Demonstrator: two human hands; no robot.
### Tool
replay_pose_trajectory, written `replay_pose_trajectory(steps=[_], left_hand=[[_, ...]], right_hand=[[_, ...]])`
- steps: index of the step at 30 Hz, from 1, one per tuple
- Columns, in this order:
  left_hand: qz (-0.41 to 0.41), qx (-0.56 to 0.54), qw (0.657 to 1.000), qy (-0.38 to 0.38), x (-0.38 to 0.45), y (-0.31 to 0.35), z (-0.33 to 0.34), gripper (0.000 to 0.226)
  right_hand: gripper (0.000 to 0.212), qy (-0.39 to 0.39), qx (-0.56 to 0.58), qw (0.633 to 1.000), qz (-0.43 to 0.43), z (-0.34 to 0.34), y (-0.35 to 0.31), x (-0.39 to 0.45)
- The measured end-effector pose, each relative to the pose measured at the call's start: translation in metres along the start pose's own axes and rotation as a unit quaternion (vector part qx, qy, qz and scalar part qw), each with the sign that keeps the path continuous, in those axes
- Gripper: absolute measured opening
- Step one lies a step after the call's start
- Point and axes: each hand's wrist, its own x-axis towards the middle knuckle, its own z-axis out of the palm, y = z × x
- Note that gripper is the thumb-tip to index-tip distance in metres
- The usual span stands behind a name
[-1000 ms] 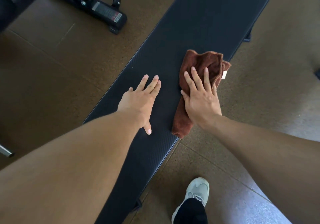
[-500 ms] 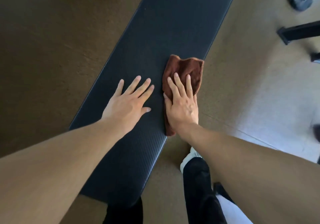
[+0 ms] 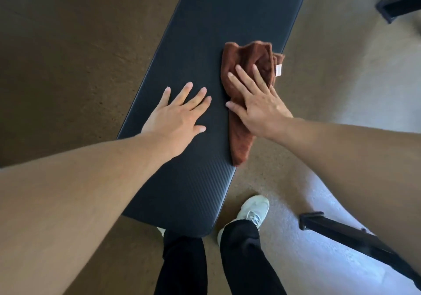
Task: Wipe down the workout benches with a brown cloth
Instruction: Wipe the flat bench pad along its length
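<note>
The brown cloth [image 3: 248, 71] is crumpled, rust-coloured terry, with a small white tag [image 3: 278, 70] on its far right side; no writing on it is readable. It lies on the right edge of the black padded desk [image 3: 218, 21], its near end trailing along that edge. The right hand [image 3: 257, 105] presses flat on the cloth, fingers straight. The left hand [image 3: 180, 114] rests flat and spread on the desk, just left of the cloth.

Gym, black padded workout bench [image 3: 205, 43], brown rubber-type floor [image 3: 68, 66], black equip. frame legs [image 3: 355, 237]
</note>
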Motion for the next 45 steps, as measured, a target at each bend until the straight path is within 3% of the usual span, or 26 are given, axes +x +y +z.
replay_pose_trajectory(steps=[5, 12, 14, 17, 19, 20, 23, 25, 29, 34, 40, 45], left_hand=[[0.027, -0.027, 0.999, 0.029, -0.014, -0.012, 0.004, 0.075], [-0.07, -0.127, 0.987, 0.073, -0.084, -0.032, 0.036, 0.068], [-0.089, -0.147, 0.983, 0.067, -0.103, -0.04, 0.041, 0.067], [-0.135, -0.167, 0.975, 0.064, -0.118, -0.053, 0.043, 0.066], [-0.188, -0.196, 0.961, 0.06, -0.122, -0.058, 0.041, 0.066], [-0.214, -0.21, 0.952, 0.058, -0.124, -0.058, 0.04, 0.067], [-0.252, -0.231, 0.938, 0.059, -0.13, -0.05, 0.04, 0.069], [-0.229, -0.233, 0.943, 0.068, -0.136, -0.044, 0.04, 0.068], [-0.152, -0.177, 0.969, 0.085, -0.147, -0.033, 0.047, 0.07], [-0.167, -0.167, 0.968, 0.079, -0.148, -0.014, 0.04, 0.082], [-0.141, -0.178, 0.973, 0.04, -0.128, 0.032, 0.018, 0.083], [-0.092, -0.16, 0.983, -0.004, -0.109, 0.077, 0.006, 0.078]], right_hand=[[0.067, 0.043, 0.003, 0.999, 0.016, -0.002, -0.012, 0.014], [0.062, 0.042, -0.018, 0.995, -0.085, 0.034, -0.063, -0.019], [0.061, 0.042, -0.036, 0.984, -0.167, 0.047, -0.075, -0.03], [0.064, -0.03, -0.139, 0.932, -0.332, 0.055, -0.078, -0.037], [0.064, -0.029, -0.169, 0.914, -0.367, 0.045, -0.072, -0.019], [0.063, -0.01, -0.169, 0.928, -0.332, 0.037, -0.074, -0.008], [0.061, 0.022, -0.063, 0.994, -0.084, 0.02, -0.093, 0.022], [0.061, 0.042, -0.013, 0.999, -0.026, 0.025, -0.114, 0.022], [0.061, 0.043, -0.054, 0.988, -0.14, 0.053, -0.126, -0.02], [0.059, -0.016, -0.054, 0.962, -0.267, 0.091, -0.124, -0.102], [0.061, -0.062, -0.04, 0.958, -0.279, 0.132, -0.109, -0.182], [0.064, -0.11, 0.076, 0.961, -0.243, 0.149, -0.087, -0.218]])
